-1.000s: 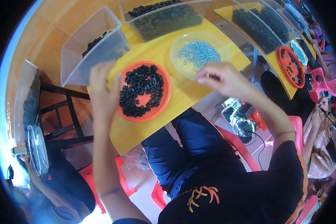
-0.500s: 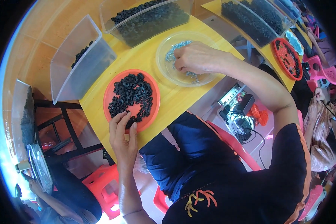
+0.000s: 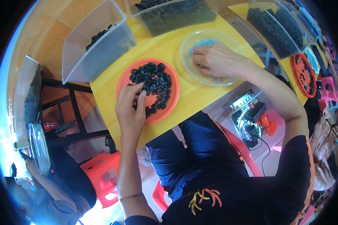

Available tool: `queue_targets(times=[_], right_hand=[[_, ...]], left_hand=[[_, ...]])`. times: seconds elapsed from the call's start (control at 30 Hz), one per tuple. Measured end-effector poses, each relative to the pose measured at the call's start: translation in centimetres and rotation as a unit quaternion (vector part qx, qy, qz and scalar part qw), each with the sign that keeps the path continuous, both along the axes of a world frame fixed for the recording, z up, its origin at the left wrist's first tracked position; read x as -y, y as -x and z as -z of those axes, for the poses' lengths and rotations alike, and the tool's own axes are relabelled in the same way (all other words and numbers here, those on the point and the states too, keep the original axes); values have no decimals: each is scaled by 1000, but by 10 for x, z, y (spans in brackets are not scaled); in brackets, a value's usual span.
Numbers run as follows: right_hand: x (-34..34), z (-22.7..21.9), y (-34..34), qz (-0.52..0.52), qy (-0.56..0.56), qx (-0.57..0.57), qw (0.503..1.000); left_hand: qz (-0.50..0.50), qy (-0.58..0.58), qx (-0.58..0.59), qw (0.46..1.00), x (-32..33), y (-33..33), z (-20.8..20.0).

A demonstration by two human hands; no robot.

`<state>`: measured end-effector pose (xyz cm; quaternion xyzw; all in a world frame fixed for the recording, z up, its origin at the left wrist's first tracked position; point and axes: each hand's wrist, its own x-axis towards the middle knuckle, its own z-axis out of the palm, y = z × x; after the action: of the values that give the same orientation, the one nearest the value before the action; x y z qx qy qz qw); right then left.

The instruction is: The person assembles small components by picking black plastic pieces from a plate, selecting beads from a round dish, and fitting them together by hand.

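My left hand is over the left part of an orange-red round plate, its fingers bent and its thumb close to the fingertips. Small black plastic pieces are heaped on that plate, and the fingertips reach in among them; whatever they grip is too small to make out. My right hand dips into a clear round dish of small silvery-blue metal parts. Its fingers are curled together and pointing left, hiding anything between them.
Both dishes stand on a yellow table. Behind them are a clear bin and a second bin of black pieces. Another orange-red plate is on a table at right. A co-worker's arm shows lower left, beside a red stool.
My left hand has gone from the plate's near edge farther in over the black pieces, its fingers more curled. The right hand stays in the clear dish. The whole view has shifted.
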<state>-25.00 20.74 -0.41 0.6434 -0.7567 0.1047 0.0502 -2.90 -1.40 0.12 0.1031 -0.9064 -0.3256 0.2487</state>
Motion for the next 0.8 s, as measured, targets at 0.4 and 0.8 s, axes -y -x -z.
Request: queue_targets(times=[0.4, 0.8], right_hand=[[-12, 6, -10, 130, 153, 476, 856], [-18, -6, -37, 119, 190, 610, 760]], left_hand=[[88, 174, 2, 981, 6, 69, 13], [82, 59, 6, 995, -10, 68, 15]])
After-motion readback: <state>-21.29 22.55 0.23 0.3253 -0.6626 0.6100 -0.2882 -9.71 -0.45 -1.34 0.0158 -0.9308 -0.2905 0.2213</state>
